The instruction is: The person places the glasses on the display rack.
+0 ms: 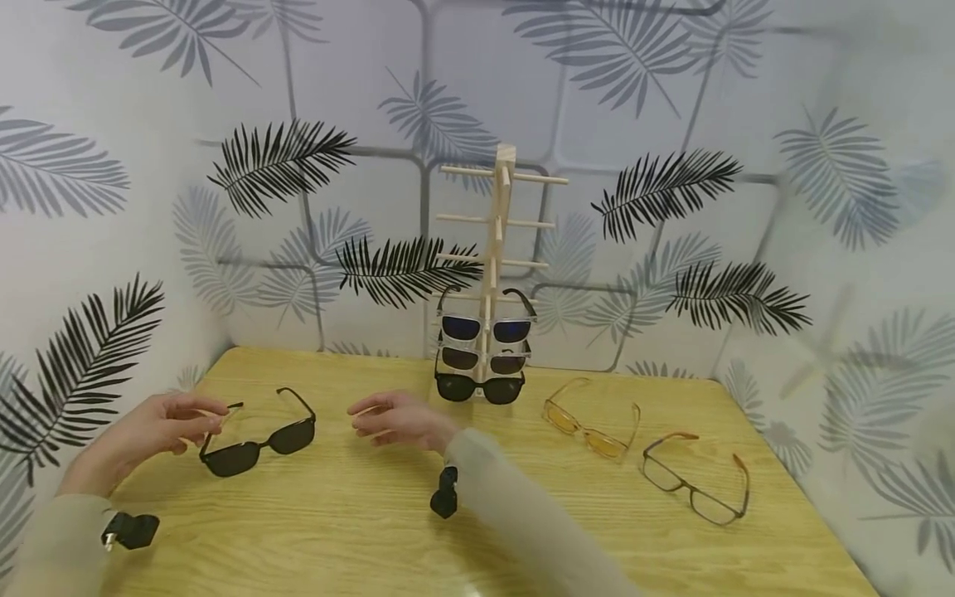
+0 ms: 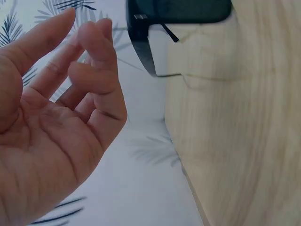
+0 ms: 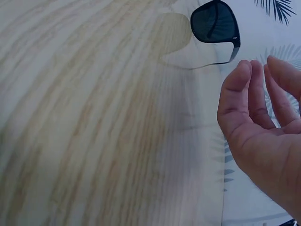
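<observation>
At the far left there is the left hand [image 1: 167, 427], one of two hands in view. Its fingers are loosely bent, the thumb stands apart from them, and they hold nothing. On its wrist is one black device [image 1: 133, 531], below a light sleeve.

Next comes one pair of black sunglasses [image 1: 291, 437], lying on the yellowish wooden table [image 1: 358, 539] between the two hands. Its two dark lenses face the person and its two temples are open toward the wall. The left fingertips are just beside the tip of its left temple; whether they touch it, I cannot tell surely.

The right hand [image 1: 399, 419] is to the right of this pair, well apart from it. Its fingers are also relaxed and half bent, without grip. A second device [image 1: 444, 492] is on this wrist.

Behind, near the middle, one wooden stand [image 1: 498, 240] is upright and carries three pairs, one above another: the upper pair [image 1: 461, 328] and the middle pair [image 1: 460, 359] have clear frames, the lowest pair [image 1: 501, 390] has a black frame.

Farther right lie one pair of yellow-lens glasses [image 1: 603, 444] and then one pair of clear-lens glasses [image 1: 712, 507]. Counted together, six pairs are in view.
</observation>
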A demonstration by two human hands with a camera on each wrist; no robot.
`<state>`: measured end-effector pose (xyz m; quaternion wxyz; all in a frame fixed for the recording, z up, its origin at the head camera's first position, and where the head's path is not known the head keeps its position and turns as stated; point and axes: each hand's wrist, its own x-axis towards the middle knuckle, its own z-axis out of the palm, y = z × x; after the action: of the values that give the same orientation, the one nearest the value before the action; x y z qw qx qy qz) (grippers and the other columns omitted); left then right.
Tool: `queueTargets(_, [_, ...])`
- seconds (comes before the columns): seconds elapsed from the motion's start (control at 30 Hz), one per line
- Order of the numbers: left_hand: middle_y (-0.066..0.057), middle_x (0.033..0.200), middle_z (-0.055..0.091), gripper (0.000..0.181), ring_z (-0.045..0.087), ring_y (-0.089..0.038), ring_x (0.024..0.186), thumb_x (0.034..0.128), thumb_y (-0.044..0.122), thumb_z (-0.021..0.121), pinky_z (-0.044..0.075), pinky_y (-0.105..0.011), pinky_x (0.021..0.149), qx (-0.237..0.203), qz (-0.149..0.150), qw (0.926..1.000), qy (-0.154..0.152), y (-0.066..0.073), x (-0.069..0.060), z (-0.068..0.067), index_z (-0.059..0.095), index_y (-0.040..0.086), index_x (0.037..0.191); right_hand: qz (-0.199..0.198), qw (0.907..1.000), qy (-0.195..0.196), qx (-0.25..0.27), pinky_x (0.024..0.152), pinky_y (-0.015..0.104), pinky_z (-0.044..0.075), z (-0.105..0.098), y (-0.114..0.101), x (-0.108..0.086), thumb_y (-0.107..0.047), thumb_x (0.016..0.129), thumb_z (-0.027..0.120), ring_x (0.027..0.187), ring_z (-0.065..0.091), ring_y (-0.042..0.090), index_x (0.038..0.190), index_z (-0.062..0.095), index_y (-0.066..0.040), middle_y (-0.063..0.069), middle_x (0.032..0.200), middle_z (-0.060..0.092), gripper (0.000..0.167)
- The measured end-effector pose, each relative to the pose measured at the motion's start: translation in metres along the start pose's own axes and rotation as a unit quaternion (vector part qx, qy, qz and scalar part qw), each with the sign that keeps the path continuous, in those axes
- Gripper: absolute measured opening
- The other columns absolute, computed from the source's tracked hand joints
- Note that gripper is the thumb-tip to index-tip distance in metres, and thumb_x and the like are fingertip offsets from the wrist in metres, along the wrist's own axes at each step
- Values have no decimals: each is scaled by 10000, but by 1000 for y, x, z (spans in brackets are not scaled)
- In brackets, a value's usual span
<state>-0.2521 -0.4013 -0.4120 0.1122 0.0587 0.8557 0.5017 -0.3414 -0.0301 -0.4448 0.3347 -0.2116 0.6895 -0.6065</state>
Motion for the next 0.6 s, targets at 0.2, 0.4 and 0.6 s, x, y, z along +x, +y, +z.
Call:
queueTargets(0.2, [115, 1010, 644, 349, 580, -116, 852, 982, 260, 613, 523, -339, 704, 86, -173, 9998, 63, -12, -13, -8, 605, 60, 1268, -105, 9995, -291, -6, 838, 316, 555, 12, 1, 11, -49, 942, 638, 1085, 636, 186, 1345, 582, -47, 106, 1288, 628, 406])
queueTargets(0.4, [-169, 1268, 620, 482, 640, -106, 953, 966, 229, 637, 546, -393, 786, 84, -283, 9993, -239, -21, -19, -12, 514, -36, 1349, -278, 9971, -703, -8, 947, 379, 536, 21, 1, 19, -24, 970, 576, 1311, 511, 341, 1457, 464, -66, 168, 1488, 459, 501])
queueTargets(0.6, [-297, 1293, 583, 535, 691, -196, 972, 959, 187, 639, 560, -398, 779, 49, -101, 9986, -517, -25, -23, -9, 450, -85, 1379, -331, 9952, -895, 198, 1032, 421, 482, 31, 1, 25, 29, 972, 530, 1419, 385, 312, 1523, 356, -96, 107, 1564, 360, 591])
